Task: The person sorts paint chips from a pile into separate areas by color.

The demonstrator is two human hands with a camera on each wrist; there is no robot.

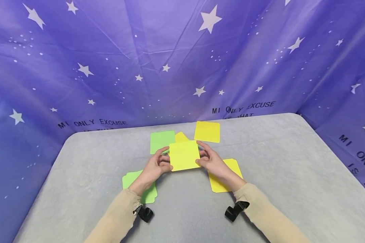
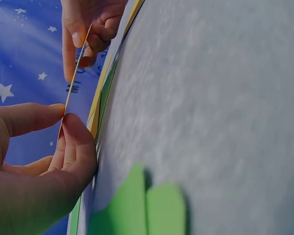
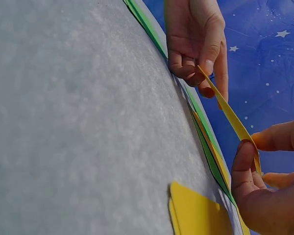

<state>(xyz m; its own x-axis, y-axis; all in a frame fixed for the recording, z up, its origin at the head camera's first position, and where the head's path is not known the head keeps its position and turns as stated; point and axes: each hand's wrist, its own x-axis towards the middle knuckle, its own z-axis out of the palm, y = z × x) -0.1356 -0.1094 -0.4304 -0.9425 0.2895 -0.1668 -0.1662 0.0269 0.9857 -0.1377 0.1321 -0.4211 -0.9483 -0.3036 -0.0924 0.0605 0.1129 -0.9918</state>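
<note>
A thin yellow square card [image 1: 185, 156] is held up above the table between both hands. My left hand [image 1: 154, 167] pinches its left edge between thumb and fingers, and my right hand [image 1: 214, 164] pinches the right edge. Seen edge-on in the left wrist view, the yellow card [image 2: 74, 81] is a narrow strip joining the two hands. In the right wrist view the yellow card [image 3: 230, 115] looks slightly bent. Behind it, a yellow corner [image 1: 180, 137] of another card pokes out, partly hidden.
Overlapping green cards [image 1: 149, 194] lie under the left wrist, overlapping yellow cards [image 1: 220, 182] under the right. Farther back are a green card [image 1: 162, 141] and a yellow card [image 1: 207, 132]. The grey tabletop [image 1: 292, 175] meets a purple star-patterned cloth [image 1: 158, 40].
</note>
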